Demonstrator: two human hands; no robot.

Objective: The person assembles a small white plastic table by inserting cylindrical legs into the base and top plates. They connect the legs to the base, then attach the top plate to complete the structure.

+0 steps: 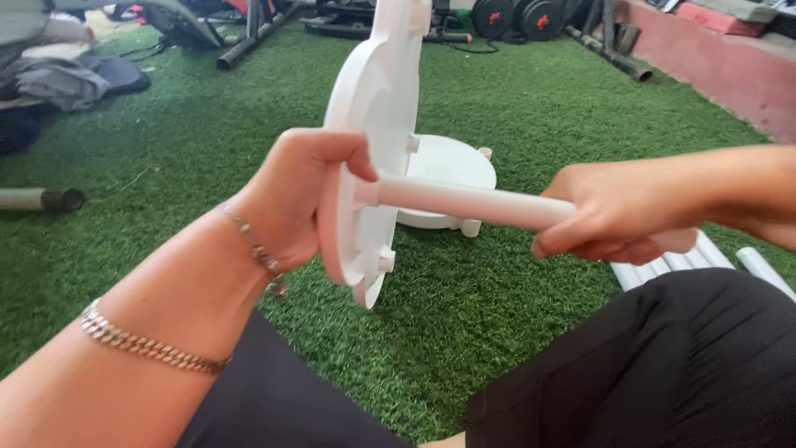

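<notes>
The left hand (294, 195) grips a white plastic panel (369, 141) edge-on; the right hand (618, 211), at three o'clock, clasps a white tube (464, 202) lying crosswise, its tip meeting the panel.

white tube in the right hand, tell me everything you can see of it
The tube is a plain white round pipe, plastic by its look, smooth and unmarked. It lies nearly level, sloping slightly down to the right. Its left end meets a socket on the upright white panel, which the left hand steadies. The right hand wraps its other end.
</notes>
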